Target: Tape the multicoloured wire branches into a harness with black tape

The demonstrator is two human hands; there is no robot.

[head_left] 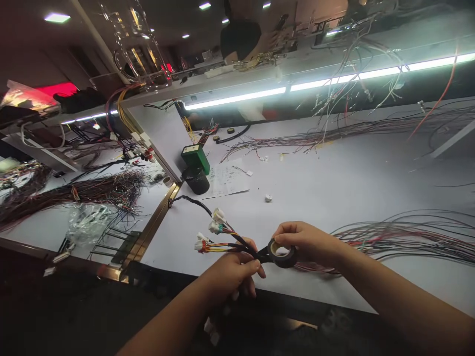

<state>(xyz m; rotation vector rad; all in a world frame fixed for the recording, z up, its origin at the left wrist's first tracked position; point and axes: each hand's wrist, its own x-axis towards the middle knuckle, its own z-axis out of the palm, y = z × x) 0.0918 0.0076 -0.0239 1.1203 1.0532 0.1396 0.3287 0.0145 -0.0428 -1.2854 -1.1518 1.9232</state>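
My left hand (pixel 233 269) is closed around a wire harness (pixel 222 237), a black-wrapped bundle that splits into coloured wires ending in white connectors (pixel 217 221). My right hand (pixel 306 240) pinches a small roll of black electrical tape (pixel 282 253), held right against the harness where my left fingers grip it. A short strip of tape runs from the roll to the bundle. Both hands hover just above the near edge of the white workbench (pixel 334 188).
Loose bundles of coloured wires (pixel 408 237) lie to the right and along the back (pixel 352 131). A green box (pixel 195 157), a black cylinder (pixel 196 179) and a paper sheet (pixel 228 179) sit mid-left. Another wire-covered bench (pixel 74 193) is at left. A person (pixel 241 37) works behind the light bar.
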